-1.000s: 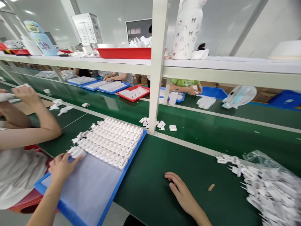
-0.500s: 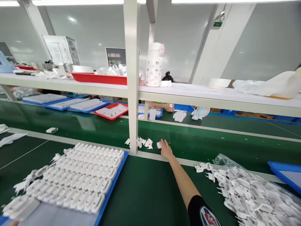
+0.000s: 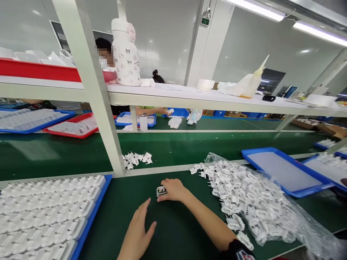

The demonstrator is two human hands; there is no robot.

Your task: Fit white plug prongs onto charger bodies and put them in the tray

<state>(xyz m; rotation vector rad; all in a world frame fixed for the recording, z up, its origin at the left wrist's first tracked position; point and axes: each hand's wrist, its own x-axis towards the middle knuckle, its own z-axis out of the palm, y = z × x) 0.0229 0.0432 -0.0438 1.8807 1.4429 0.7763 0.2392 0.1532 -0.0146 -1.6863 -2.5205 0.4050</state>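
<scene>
My right hand (image 3: 173,189) grips a small white plastic housing (image 3: 161,191) between thumb and fingers, just above or on the green bench. Its open end faces left and shows small parts inside. My left hand (image 3: 138,231) is held with thumb and fingers apart, a little nearer to me and left of the housing, holding nothing. Left of it, rows of white plastic housings (image 3: 54,206) fill much of a blue tray (image 3: 90,220). To the right of my right arm lies a heap of white plug parts (image 3: 244,195) on a clear plastic bag (image 3: 314,234).
A metal post (image 3: 92,90) carries the shelf with a white bottle (image 3: 126,57) and a squeeze bottle (image 3: 251,85). A small pile of white parts (image 3: 135,159) lies by the post's foot. Another blue tray (image 3: 284,169) stands at right. A co-worker's hand (image 3: 162,111) shows across the line.
My right hand has brought the white housing back from the far strip to the bench before me. My left hand has come into the middle. The view has swung right.
</scene>
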